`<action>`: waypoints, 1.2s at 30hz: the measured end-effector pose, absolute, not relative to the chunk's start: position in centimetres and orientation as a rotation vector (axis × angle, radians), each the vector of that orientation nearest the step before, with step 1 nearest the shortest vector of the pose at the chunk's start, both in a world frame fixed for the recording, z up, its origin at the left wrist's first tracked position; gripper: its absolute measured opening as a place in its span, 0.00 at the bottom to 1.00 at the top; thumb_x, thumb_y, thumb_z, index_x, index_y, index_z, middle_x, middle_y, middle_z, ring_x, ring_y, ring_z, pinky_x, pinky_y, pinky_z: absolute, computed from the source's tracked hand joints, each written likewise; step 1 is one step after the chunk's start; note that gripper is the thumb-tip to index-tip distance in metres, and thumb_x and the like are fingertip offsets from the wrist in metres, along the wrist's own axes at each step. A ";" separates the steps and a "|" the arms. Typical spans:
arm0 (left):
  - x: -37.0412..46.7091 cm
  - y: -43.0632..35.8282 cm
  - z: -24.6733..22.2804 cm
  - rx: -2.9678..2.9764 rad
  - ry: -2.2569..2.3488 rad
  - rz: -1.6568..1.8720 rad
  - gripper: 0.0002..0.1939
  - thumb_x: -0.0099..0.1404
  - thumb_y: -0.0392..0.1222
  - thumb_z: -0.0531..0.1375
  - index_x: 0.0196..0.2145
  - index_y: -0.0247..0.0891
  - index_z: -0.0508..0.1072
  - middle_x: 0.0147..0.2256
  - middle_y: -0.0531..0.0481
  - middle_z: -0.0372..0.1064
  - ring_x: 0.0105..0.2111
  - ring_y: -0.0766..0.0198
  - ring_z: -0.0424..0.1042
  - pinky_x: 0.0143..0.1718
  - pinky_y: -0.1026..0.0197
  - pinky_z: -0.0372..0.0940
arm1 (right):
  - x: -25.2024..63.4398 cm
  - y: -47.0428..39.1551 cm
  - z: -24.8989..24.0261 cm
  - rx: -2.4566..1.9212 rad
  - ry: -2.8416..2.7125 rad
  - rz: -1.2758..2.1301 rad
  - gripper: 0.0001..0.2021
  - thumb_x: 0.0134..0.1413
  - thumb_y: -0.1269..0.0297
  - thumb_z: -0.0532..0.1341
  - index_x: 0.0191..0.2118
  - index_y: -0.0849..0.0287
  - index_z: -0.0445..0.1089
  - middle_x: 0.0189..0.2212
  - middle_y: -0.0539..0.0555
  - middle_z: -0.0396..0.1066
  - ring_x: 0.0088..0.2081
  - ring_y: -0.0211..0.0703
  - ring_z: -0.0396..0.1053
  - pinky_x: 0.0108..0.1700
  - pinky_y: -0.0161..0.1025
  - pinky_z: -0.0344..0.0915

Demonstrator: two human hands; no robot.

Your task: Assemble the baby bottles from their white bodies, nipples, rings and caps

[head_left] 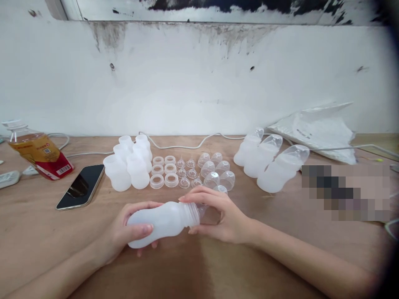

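Observation:
My left hand (pixel 132 226) is wrapped around the body of a frosted white baby bottle (pixel 158 224), which lies tilted nearly level above the table. At its mouth, my right hand (pixel 222 214) closes thumb and fingers on the ribbed end. A clear teat (pixel 202 211) shows between those fingers and points right. Whether the ridges belong to the neck or a screw ring, I cannot tell. Just beyond stand several open bottles (pixel 137 168), rows of screw rings (pixel 156 181), clear teats (pixel 184 182) and transparent dome caps (pixel 211 180).
Three capped bottles (pixel 274 174) stand to the right, before a plastic bag (pixel 318 128). A phone (pixel 81 187) and a drink bottle (pixel 42 153) are on the left. A white cable (pixel 187 147) runs along the wall. A blurred patch (pixel 349 193) hides the right side.

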State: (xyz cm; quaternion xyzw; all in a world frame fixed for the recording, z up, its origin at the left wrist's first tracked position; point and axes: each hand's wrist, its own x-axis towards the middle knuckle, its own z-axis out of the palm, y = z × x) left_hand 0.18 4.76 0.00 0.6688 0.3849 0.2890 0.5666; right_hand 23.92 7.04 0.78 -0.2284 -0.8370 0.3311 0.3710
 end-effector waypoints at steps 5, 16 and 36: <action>-0.1 4.5 -0.2 2.558 0.833 0.987 0.27 0.51 0.34 0.58 0.51 0.43 0.61 0.45 0.46 0.66 0.40 0.61 0.69 0.37 0.65 0.67 | 23.0 6.2 0.8 -1.124 -1.890 1.627 0.23 0.49 0.44 0.52 0.26 0.64 0.62 0.15 0.49 0.65 0.12 0.32 0.62 0.14 0.28 0.52; -0.4 4.6 -0.7 2.681 0.953 1.100 0.25 0.55 0.37 0.56 0.51 0.42 0.58 0.44 0.46 0.66 0.40 0.62 0.69 0.38 0.64 0.67 | 24.3 6.5 4.3 -0.945 -2.297 0.918 0.25 0.45 0.55 0.61 0.49 0.57 0.61 0.44 0.56 0.64 0.41 0.39 0.64 0.34 0.32 0.64; -0.3 3.8 -1.6 2.593 1.123 1.094 0.25 0.57 0.38 0.54 0.53 0.46 0.54 0.46 0.47 0.61 0.44 0.59 0.66 0.42 0.62 0.63 | 48.2 7.5 -1.0 -2.600 -1.214 -0.495 0.46 0.47 0.36 0.45 0.57 0.79 0.49 0.45 0.84 0.59 0.46 0.66 0.61 0.36 0.50 0.53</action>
